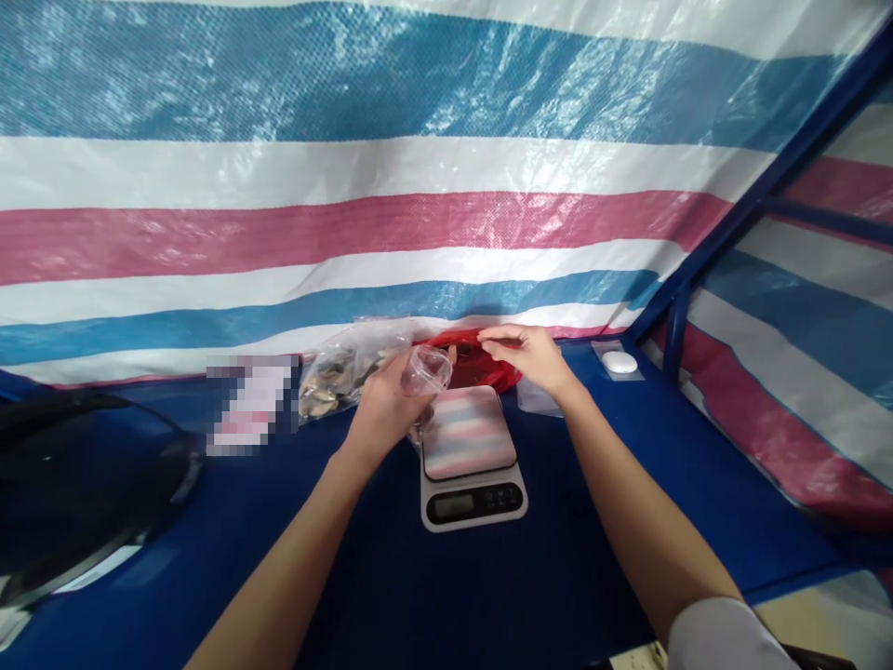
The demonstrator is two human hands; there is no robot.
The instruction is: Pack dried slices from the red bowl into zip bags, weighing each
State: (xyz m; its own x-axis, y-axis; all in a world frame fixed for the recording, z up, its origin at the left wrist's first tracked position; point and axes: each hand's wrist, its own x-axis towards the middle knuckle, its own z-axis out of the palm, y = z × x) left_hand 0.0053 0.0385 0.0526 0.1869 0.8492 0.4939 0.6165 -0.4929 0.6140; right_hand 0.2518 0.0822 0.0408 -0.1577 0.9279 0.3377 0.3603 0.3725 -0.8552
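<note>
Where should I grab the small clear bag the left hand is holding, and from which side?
Take the small clear bag at its open rim, coming from the right, probably. The left hand already grips its left side, and the mouth faces the right hand, above the scale.

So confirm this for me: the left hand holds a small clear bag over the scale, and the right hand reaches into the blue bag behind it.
Not quite. The bag behind the scale is red, not blue, as the head view shows. The rest stands: the left hand holds a small clear bag over the scale, and the right hand reaches into the red one.
</note>
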